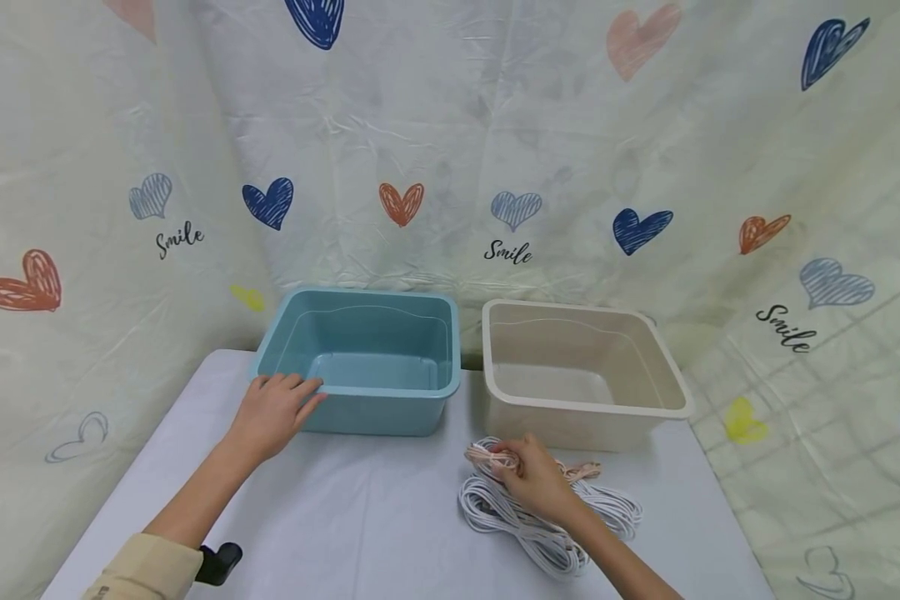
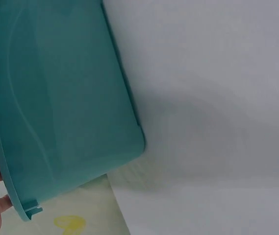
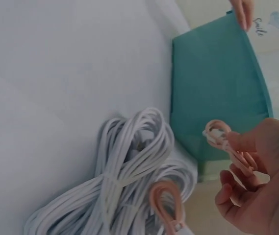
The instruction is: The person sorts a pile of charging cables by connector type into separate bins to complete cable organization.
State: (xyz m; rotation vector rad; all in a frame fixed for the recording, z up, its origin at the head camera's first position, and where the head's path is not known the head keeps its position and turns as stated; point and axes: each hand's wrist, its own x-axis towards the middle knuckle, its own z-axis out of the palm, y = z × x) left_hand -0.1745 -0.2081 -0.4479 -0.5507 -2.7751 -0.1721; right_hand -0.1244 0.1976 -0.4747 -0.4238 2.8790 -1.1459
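My left hand (image 1: 273,412) rests on the near left corner of the blue plastic bin (image 1: 390,414), its fingers lying over the rim. The right hand (image 1: 536,483) pinches a small coiled pink cable (image 3: 219,134) between thumb and fingers, holding it above the white cables. Below it, several bundled white cables (image 1: 487,504) lie in a heap on the table. Among them lies another pink cable coil (image 3: 164,198), which the right hand does not hold.
A beige plastic bin (image 1: 570,425) stands to the right of the blue one, just behind the cables. Both bins have nothing visible inside. A white cloth covers the table (image 1: 397,517). A heart-printed curtain (image 1: 435,150) hangs behind and around.
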